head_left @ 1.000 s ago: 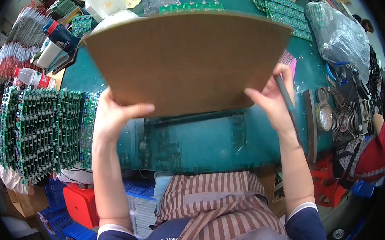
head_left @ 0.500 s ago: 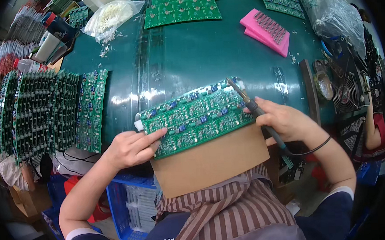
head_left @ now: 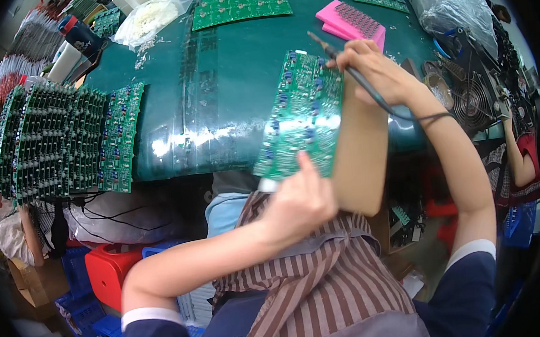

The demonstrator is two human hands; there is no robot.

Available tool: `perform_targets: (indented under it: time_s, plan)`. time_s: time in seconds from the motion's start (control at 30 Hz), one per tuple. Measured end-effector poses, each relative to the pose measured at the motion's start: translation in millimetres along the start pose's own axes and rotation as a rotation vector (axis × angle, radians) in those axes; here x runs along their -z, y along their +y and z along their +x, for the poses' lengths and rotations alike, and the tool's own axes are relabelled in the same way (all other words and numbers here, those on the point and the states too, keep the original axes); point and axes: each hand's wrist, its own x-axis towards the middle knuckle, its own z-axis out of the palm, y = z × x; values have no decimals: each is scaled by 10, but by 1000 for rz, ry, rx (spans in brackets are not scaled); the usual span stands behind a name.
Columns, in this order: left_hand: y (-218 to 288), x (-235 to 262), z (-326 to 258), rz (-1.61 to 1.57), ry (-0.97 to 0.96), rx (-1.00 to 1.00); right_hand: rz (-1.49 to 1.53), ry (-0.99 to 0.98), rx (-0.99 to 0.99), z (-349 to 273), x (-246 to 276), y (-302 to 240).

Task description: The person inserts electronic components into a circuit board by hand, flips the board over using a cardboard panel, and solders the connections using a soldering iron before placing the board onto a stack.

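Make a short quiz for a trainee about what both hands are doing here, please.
1. True or false: the green circuit board lies flat on the table.
2. What does the right hand hold? A) soldering iron B) pink tray C) plastic bag
3. What backs the board, held with it by the left hand?

Key:
1. False; it is lifted and tilted above the green table mat.
2. A, the soldering iron.
3. A brown cardboard sheet.
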Motion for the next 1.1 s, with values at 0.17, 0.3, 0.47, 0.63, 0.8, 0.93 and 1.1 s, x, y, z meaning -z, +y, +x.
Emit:
perform_targets:
  time_s: [0.17, 0.3, 0.47, 0.63, 0.8, 0.93, 1.1]
  plan:
    - [450, -26, 400, 173, -59, 55, 20, 134, -91, 117, -138, -43]
    - [177, 133, 372, -257, -233, 90, 104, 233, -172, -26, -260, -94]
    - [-570, 395, 614, -959, -393, 285, 152, 373, -115, -82, -368, 0]
    - [-883, 91, 882, -1018, -151, 475, 165, 481, -103, -107, -310, -92]
    - [-781, -48, 1061, -1173, -190, 561, 680, 720, -225, -191, -210, -743]
    - [-776, -73, 1199, -1304, -267, 629, 580, 775, -391, -246, -212, -866]
    - [-883, -181, 1338, -1236, -248, 464, 623, 733, -559, -373, -242, -815]
